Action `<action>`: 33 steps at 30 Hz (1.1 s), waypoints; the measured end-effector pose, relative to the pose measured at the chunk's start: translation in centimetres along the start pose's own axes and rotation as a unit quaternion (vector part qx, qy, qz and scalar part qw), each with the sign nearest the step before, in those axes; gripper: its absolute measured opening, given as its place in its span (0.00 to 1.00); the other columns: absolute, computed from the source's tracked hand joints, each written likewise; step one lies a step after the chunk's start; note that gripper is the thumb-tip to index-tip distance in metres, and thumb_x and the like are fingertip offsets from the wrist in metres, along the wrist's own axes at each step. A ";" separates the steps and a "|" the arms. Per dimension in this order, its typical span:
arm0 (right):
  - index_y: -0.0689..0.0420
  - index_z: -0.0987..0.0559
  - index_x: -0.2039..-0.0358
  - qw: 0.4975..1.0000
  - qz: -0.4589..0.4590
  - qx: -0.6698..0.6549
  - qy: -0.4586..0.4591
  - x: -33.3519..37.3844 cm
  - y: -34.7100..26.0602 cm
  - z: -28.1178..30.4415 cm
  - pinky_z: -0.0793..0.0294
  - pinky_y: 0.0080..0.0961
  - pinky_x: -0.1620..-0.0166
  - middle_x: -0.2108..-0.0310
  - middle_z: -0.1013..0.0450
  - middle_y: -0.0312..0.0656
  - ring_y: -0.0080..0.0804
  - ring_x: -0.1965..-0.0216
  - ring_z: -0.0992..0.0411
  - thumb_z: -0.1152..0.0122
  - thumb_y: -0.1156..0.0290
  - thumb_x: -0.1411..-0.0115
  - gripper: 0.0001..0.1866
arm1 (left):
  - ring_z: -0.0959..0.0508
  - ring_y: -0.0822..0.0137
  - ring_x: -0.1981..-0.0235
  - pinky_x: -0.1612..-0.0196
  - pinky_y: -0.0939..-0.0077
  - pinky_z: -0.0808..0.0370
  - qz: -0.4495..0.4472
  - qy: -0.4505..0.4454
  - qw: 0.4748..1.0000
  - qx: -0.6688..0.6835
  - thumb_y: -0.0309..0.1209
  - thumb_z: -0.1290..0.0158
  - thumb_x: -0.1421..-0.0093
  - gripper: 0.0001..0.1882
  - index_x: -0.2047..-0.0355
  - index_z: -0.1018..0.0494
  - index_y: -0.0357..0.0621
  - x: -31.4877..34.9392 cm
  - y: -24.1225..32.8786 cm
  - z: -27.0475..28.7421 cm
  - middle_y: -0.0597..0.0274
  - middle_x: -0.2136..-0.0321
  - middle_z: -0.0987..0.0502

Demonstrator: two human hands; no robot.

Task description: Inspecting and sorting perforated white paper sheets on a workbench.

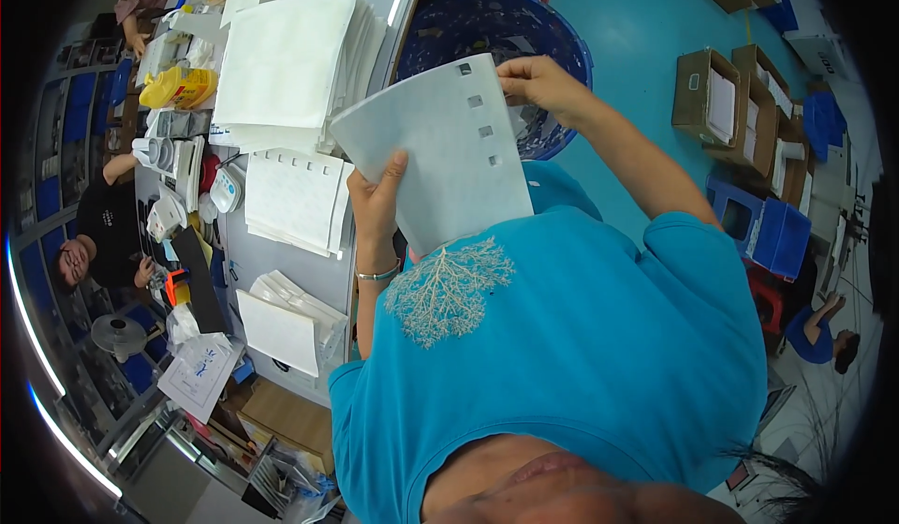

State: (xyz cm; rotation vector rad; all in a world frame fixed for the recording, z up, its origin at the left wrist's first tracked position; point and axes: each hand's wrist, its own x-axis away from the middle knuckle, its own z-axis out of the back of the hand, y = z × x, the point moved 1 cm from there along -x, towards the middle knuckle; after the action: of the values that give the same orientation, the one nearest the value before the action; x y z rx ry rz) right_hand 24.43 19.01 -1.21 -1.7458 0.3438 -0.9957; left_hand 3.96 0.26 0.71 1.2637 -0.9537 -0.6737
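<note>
A white sheet [435,154] was held up, tilted, in front of the chest, with a row of small square holes along its right side. Its left edge was gripped by the left hand [376,201], the thumb laid over the face; its upper right edge was pinched by the right hand [543,88] – both grips were closed on it. Part of a blue bin [576,51] was covered by the sheet. On the counter [251,255], to the left, a thick paper stack [286,56] and a holed paper pile [292,201] were set near each other.
</note>
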 end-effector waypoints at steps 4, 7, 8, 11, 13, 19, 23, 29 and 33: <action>0.57 0.20 0.57 0.998 0.040 0.020 0.043 -0.1 1.6 -0.1 0.29 0.23 0.53 0.63 0.23 0.39 0.24 0.61 0.27 0.46 0.64 0.36 0.14 | 0.24 0.70 0.67 0.63 0.79 0.28 0.016 0.022 1.000 0.014 0.38 0.41 0.43 0.20 0.60 0.26 0.32 -0.3 -0.4 0.0 0.56 0.67 0.22; 0.58 0.24 0.52 0.990 0.049 -0.131 0.011 0.4 0.7 -0.6 0.28 0.26 0.51 0.59 0.23 0.40 0.27 0.58 0.26 0.48 0.65 0.36 0.16 | 0.24 0.70 0.66 0.63 0.79 0.28 0.025 0.013 0.999 0.019 0.38 0.41 0.43 0.20 0.59 0.26 0.32 -0.4 -0.1 -0.3 0.57 0.66 0.22; 0.59 0.25 0.50 0.956 0.002 -0.289 -0.047 0.4 0.3 -1.0 0.27 0.27 0.51 0.59 0.24 0.41 0.28 0.58 0.25 0.48 0.68 0.37 0.16 | 0.24 0.70 0.66 0.63 0.79 0.28 0.025 0.008 0.999 0.023 0.37 0.41 0.43 0.20 0.59 0.26 0.32 -0.5 0.0 -0.4 0.56 0.66 0.22; 0.60 0.26 0.50 0.947 -0.004 -0.310 -0.090 0.1 -0.1 -1.5 0.25 0.28 0.53 0.58 0.24 0.42 0.30 0.58 0.25 0.49 0.70 0.37 0.16 | 0.24 0.70 0.66 0.62 0.78 0.28 0.033 -0.007 0.999 0.017 0.37 0.41 0.43 0.19 0.59 0.26 0.32 -0.8 0.0 -0.7 0.56 0.65 0.22; 0.60 0.25 0.51 0.955 0.006 -0.288 -0.076 -0.4 0.5 -0.8 0.25 0.26 0.54 0.57 0.25 0.41 0.28 0.59 0.25 0.47 0.71 0.38 0.16 | 0.24 0.70 0.66 0.62 0.78 0.28 0.031 -0.012 0.999 0.035 0.36 0.41 0.42 0.19 0.59 0.26 0.33 -0.7 0.0 -1.0 0.56 0.65 0.22; 0.57 0.24 0.51 0.941 0.152 0.278 0.123 -0.9 1.2 0.9 0.29 0.27 0.52 0.53 0.27 0.38 0.33 0.55 0.27 0.41 0.66 0.40 0.17 | 0.24 0.70 0.65 0.61 0.78 0.28 0.039 -0.009 0.999 0.037 0.36 0.42 0.42 0.18 0.58 0.26 0.33 -1.0 -0.2 -0.6 0.57 0.65 0.22; 0.58 0.21 0.56 0.996 0.079 -0.026 0.036 1.6 2.0 -0.2 0.29 0.28 0.52 0.52 0.27 0.40 0.32 0.54 0.28 0.39 0.64 0.41 0.15 | 0.24 0.70 0.65 0.61 0.78 0.28 0.039 0.013 0.997 0.062 0.36 0.42 0.42 0.19 0.58 0.27 0.32 -0.7 0.4 -0.5 0.57 0.65 0.22; 0.66 0.20 0.63 0.984 0.057 0.156 -0.067 3.5 3.6 -2.4 0.25 0.25 0.63 0.70 0.22 0.44 0.27 0.67 0.24 0.35 0.68 0.48 0.15 | 0.25 0.70 0.62 0.58 0.77 0.29 0.065 0.000 0.997 0.040 0.34 0.43 0.41 0.19 0.56 0.28 0.30 -0.8 0.9 -0.2 0.57 0.62 0.23; 0.64 0.21 0.65 0.962 0.146 0.225 0.047 3.2 3.5 -4.1 0.25 0.28 0.65 0.70 0.22 0.51 0.34 0.69 0.22 0.43 0.70 0.49 0.13 | 0.25 0.69 0.62 0.58 0.77 0.30 0.031 0.003 0.999 0.044 0.34 0.44 0.41 0.19 0.56 0.29 0.29 -0.8 0.2 -0.3 0.55 0.62 0.23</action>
State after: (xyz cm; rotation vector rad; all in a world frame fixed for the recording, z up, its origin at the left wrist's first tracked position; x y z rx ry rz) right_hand 24.11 12.87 -2.39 -1.2002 0.3887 -0.8619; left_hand 3.82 1.07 0.71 1.3078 -1.0231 -0.5842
